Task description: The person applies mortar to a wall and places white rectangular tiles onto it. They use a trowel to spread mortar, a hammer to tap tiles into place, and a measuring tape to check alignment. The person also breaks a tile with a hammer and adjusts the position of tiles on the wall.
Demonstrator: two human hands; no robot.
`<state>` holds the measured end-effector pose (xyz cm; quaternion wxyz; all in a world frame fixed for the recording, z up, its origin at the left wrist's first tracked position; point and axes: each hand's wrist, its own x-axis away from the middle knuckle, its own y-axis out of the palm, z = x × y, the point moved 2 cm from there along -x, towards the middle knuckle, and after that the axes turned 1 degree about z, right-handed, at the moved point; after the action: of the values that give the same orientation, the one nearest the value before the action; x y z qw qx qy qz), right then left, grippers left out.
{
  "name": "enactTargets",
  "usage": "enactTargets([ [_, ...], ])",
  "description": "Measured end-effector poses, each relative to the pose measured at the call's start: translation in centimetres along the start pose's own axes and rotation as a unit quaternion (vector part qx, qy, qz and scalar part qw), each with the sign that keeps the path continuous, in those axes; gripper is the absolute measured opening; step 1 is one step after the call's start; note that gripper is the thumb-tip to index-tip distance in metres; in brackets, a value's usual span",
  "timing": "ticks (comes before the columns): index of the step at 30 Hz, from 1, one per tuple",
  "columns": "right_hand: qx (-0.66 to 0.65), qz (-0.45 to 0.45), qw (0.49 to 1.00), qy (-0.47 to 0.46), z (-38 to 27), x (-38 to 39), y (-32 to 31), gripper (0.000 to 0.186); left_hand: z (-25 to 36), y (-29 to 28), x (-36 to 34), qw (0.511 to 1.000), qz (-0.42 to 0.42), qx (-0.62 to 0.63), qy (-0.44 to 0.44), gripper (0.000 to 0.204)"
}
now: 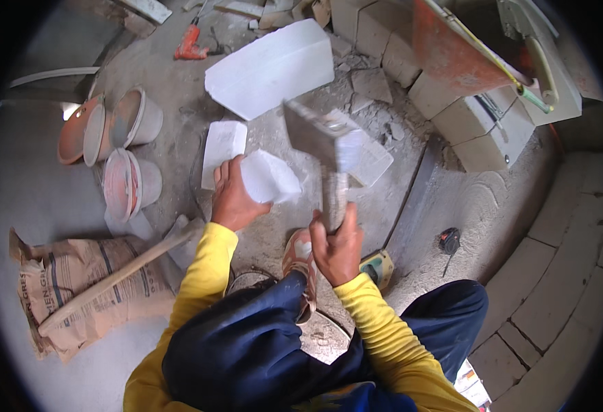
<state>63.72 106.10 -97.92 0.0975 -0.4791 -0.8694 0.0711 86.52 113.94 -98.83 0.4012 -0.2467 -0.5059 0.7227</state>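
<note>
My left hand [235,198] is wrapped round the left side of a white piece of lightweight block [269,177], steadying it near the floor. A hatchet [315,136] with a broad metal head is in my right hand [338,246], which grips its short handle. The head is slightly blurred and raised to the right of the block piece, apart from it. Behind my left hand stands a smaller white block [226,147]. A large white block [270,67] lies farther off, and another flat piece [373,154] lies partly hidden behind the hatchet.
Several buckets [143,120] stand at the left. Below them a brown paper sack [102,275] lies under a long wooden handle [116,281]. An orange drill [191,42] lies at the back. Stacked blocks [466,123] and an orange tub [452,55] are at the right.
</note>
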Motion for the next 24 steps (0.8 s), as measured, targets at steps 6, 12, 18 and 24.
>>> enactTargets([
  [6, 0.119, -0.109, 0.987, 0.010, 2.4, -1.3, 0.5, 0.034, 0.2, -0.3, -0.9, 1.000, 0.017, -0.015, 0.002, 0.107],
  [12, 0.017, -0.046, 0.999, 0.023, -0.4, -0.6, -0.1, 0.031, 1.0, -1.0, -0.8, 1.000, -0.008, -0.007, -0.020, 0.108],
  [18, 0.048, -0.044, 0.998, -0.004, 0.1, -0.8, -0.1, 0.033, -0.4, -0.4, -0.7, 1.000, 0.019, -0.006, 0.020, 0.106],
  [24, 0.103, -0.100, 0.989, 0.021, 2.3, -1.2, 0.4, 0.034, 0.7, 0.1, -0.6, 0.999, 0.030, -0.003, 0.019, 0.106],
])
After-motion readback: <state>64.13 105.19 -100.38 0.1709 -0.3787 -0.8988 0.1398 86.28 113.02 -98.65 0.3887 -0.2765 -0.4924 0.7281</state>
